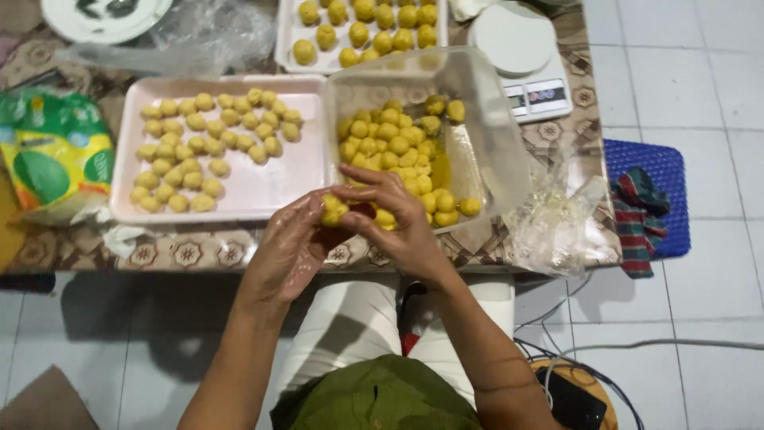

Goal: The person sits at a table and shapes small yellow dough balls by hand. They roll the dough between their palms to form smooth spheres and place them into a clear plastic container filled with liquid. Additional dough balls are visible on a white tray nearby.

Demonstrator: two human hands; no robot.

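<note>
The left hand [290,243] cupped a yellow dough ball [333,210] against its palm, and the right hand [391,213] pinched the same ball from above with its fingertips; both grips were clenched on it. The ball sat just over the near edge of the surface [199,253], in front of a clear plastic tub [485,143] full of more yellow balls. To the left lay a pale pink tray [263,187] with rows of smaller balls. Further back stood a white tray [283,40] of balls and a kitchen scale [525,56].
</note>
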